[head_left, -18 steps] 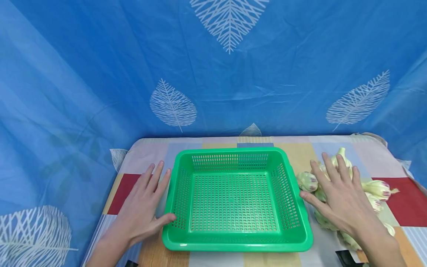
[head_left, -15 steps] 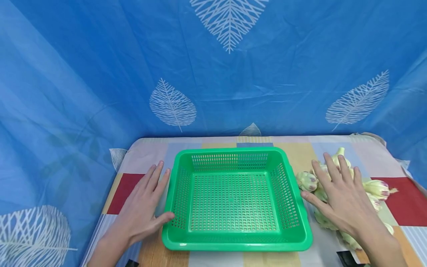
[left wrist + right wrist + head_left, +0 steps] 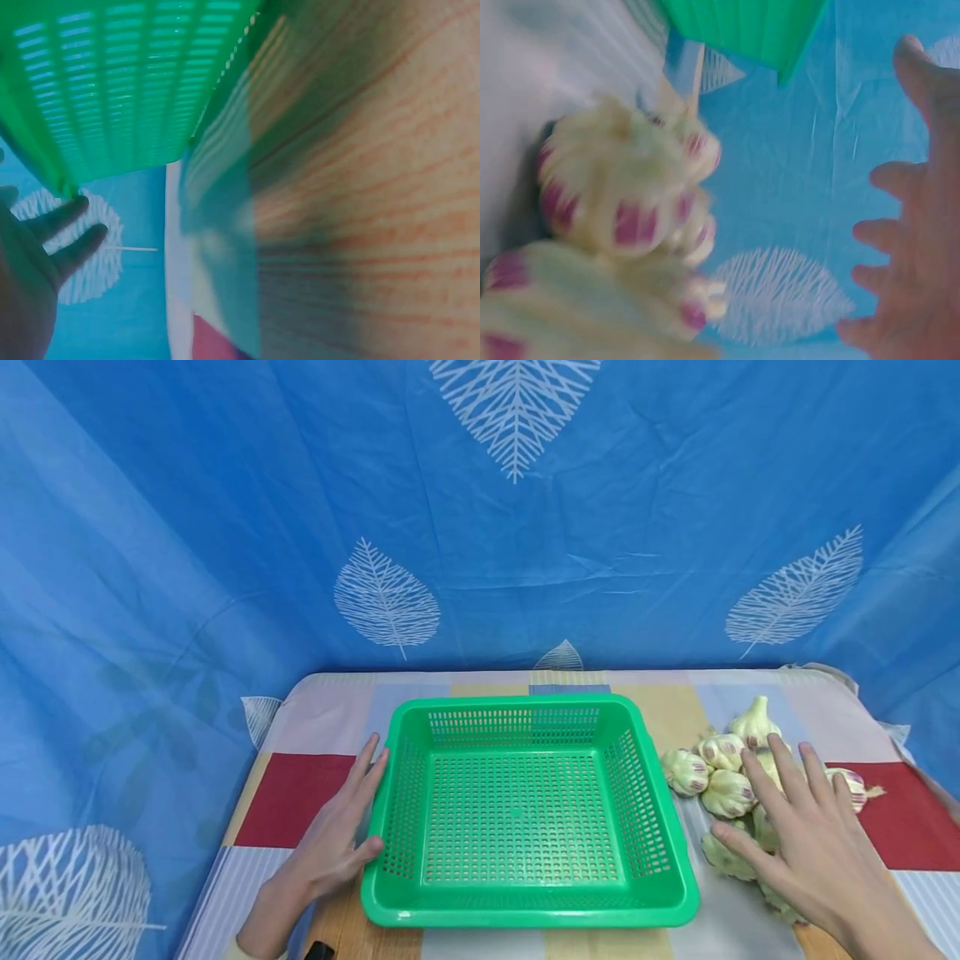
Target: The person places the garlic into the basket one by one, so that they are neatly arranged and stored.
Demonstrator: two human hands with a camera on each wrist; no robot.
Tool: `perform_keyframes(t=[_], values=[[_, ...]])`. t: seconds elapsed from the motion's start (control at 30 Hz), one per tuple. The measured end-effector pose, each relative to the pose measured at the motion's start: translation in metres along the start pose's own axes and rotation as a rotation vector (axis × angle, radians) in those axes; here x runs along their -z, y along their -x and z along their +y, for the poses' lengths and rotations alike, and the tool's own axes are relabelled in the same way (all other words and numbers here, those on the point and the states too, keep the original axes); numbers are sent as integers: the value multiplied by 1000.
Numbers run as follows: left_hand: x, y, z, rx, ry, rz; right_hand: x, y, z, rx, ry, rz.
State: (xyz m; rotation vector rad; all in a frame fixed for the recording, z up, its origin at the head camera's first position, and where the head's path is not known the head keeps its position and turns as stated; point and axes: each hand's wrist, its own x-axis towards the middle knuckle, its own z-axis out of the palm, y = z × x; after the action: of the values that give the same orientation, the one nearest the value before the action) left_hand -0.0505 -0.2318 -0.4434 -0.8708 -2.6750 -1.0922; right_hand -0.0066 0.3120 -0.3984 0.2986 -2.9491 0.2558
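Note:
A green plastic basket [image 3: 517,814] with slotted walls sits on the table, and nothing lies inside it. At its left side is my left hand [image 3: 330,839], fingers extended along the outer rim and thumb at the edge. The left wrist view shows the fingertips by the basket rim [image 3: 67,184]; whether they press on it I cannot tell. My right hand [image 3: 813,835] is spread over a pile of garlic bulbs [image 3: 727,793] to the right of the basket, holding nothing. In the right wrist view the garlic [image 3: 622,187] is blurred and apart from the fingers.
A patchwork-patterned cloth [image 3: 300,789] covers the table, with a strip of wood pattern near the front. Behind and to the left hangs a blue curtain [image 3: 480,577] with white leaf prints. The garlic bulbs lie close to the basket's right wall.
My right hand has shifted rightward and towards me, uncovering more garlic bulbs. My left hand has turned more edge-on beside the basket. The basket stays in nearly the same place.

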Motion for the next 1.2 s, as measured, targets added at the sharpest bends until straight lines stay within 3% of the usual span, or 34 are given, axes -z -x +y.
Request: perform_keyframes(t=[0.13, 0.27, 0.6, 0.93, 1.2], values=[[-11, -1, -4, -82, 146, 39, -2, 14, 7, -77, -50, 24], [-20, -1, -7, -125, 186, 52, -6, 24, 18, -118, -40, 14], [-28, -1, -16, -141, 267, 71, -18, 48, 55, -257, -15, -70], [-30, 2, -18, -133, 306, 97, -21, 69, 85, -301, -76, -2], [-36, 2, -17, -119, 354, 104, -22, 82, 90, -412, -135, 0]])
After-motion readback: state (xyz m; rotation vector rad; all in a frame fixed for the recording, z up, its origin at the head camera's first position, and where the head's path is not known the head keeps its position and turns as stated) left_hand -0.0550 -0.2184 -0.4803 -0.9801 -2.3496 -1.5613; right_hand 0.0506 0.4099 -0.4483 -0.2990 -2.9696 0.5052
